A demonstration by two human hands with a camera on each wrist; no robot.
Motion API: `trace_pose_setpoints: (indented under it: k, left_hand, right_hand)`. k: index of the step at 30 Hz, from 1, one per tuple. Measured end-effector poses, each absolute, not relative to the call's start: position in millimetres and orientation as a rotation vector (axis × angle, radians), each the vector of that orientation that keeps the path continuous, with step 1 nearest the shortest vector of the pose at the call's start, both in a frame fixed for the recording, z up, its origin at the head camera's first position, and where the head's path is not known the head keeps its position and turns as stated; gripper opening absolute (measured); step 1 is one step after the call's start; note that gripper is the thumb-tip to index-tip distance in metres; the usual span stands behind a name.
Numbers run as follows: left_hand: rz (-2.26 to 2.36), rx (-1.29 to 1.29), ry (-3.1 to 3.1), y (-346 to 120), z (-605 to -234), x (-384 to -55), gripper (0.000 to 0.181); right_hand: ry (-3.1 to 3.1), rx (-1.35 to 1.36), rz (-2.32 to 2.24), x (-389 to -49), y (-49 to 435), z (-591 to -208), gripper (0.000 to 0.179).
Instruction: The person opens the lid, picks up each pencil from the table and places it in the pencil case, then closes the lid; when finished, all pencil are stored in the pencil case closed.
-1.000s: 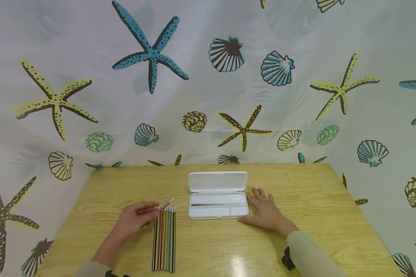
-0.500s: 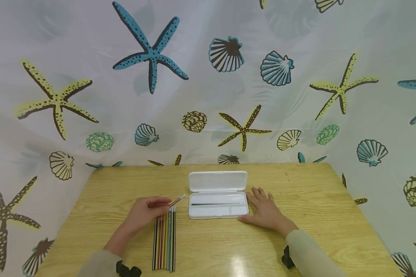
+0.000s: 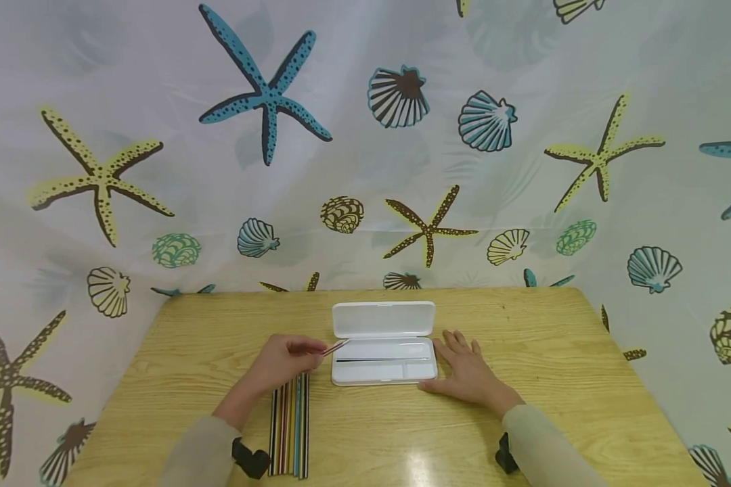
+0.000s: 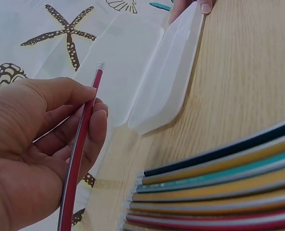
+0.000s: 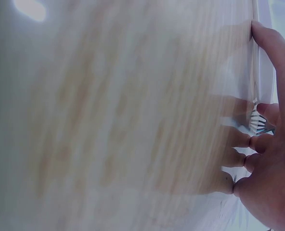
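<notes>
My left hand [image 3: 285, 360] pinches a red pencil [image 4: 78, 149] with silver stripes and a whitish end, held in the air. In the head view that pencil's whitish end reaches over the left edge of a white pencil case [image 3: 368, 372]. The case lies with its lid [image 3: 384, 320] raised, and one dark pencil [image 3: 378, 360] rests lengthwise inside. My right hand [image 3: 466, 372] lies spread on the table, thumb and index finger touching the case's right end. Below my left hand, several striped pencils [image 3: 297, 426] lie side by side, their upper ends partly hidden.
The wooden table [image 3: 390, 433] ends at the back and sides against a white cloth [image 3: 365, 162] printed with starfish and shells. Dark wrist devices sit on both of my sleeves [image 3: 204, 446].
My left hand has moved right with the red pencil, from over the row of pencils to the left edge of the case. My right hand and the case have stayed still.
</notes>
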State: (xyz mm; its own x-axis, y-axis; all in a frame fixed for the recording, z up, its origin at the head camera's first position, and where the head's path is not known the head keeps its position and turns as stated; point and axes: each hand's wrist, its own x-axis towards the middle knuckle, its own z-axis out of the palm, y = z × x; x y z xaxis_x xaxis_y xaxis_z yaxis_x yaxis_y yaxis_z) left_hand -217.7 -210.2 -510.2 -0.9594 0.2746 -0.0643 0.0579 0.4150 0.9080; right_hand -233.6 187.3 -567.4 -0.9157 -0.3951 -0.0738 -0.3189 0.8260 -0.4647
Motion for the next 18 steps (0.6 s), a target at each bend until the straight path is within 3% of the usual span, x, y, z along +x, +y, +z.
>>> trace_pose_setpoints:
  k: [18]
  left_hand:
    - [1.492,0.474,2.476,-166.9,-505.5,-246.9,0.017]
  right_hand:
    - [2.832,-0.548,-0.678,-233.1,187.1,-565.9,0.103]
